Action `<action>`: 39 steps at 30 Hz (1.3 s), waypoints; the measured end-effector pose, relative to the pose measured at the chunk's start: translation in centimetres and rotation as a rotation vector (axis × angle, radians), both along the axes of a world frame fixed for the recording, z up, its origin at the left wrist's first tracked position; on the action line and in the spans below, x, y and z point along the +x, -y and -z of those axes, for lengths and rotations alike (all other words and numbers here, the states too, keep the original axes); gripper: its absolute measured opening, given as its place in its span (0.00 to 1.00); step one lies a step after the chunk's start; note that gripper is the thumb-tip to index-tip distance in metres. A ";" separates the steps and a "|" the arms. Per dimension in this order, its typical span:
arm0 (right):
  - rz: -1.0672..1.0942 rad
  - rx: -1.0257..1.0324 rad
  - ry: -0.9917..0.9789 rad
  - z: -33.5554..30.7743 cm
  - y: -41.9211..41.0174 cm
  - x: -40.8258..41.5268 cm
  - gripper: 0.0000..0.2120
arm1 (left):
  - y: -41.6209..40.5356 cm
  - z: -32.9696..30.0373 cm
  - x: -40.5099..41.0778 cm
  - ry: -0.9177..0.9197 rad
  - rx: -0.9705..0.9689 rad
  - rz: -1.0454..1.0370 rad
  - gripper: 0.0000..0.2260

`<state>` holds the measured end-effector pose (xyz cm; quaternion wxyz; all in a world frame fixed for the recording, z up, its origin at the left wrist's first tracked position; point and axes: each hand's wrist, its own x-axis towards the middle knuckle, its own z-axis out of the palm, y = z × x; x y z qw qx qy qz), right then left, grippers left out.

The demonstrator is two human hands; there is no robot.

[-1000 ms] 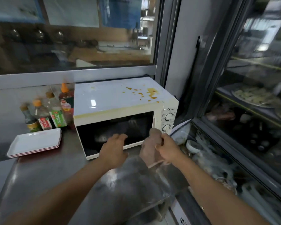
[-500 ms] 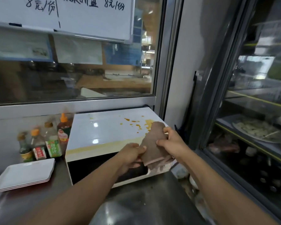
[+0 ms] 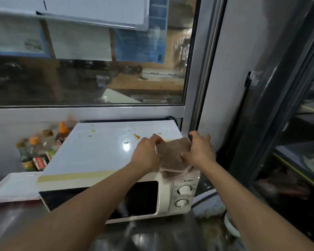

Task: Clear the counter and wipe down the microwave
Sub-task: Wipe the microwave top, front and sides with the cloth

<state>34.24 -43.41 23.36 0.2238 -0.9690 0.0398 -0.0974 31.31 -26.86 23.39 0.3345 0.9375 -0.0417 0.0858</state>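
We see a white boxy microwave (image 3: 101,153) with a dark glass door standing on a shiny steel counter (image 3: 152,236), and both hands are up on its top at the right front corner. A brown folded cloth with a pink edge (image 3: 172,156) lies flat there, its front edge hanging slightly over the control panel with two round white dials (image 3: 184,189). Our left hand (image 3: 146,153) pinches the cloth's left edge, at 9 o'clock of the cloth, fingers curled around it. Our right hand (image 3: 199,151) holds the right side, at 3 o'clock, thumb pressing on the cloth and the other fingers spread past the microwave's edge; we cannot tell how tightly they grip.

Orange-yellow sauce splashes (image 3: 136,136) dot the top at 11 o'clock of the cloth, just beside the left hand's knuckles. At 9 o'clock of the microwave stands a cluster of sauce bottles with orange and brown caps (image 3: 40,151), and in front of them, at 8 o'clock, a stack of white rectangular trays (image 3: 13,187) sits touching the microwave's side.
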 end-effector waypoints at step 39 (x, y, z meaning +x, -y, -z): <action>-0.398 -0.343 0.060 5.2 -4.2 8.2 0.21 | -15.9 4.7 3.3 -0.116 0.406 -0.163 0.19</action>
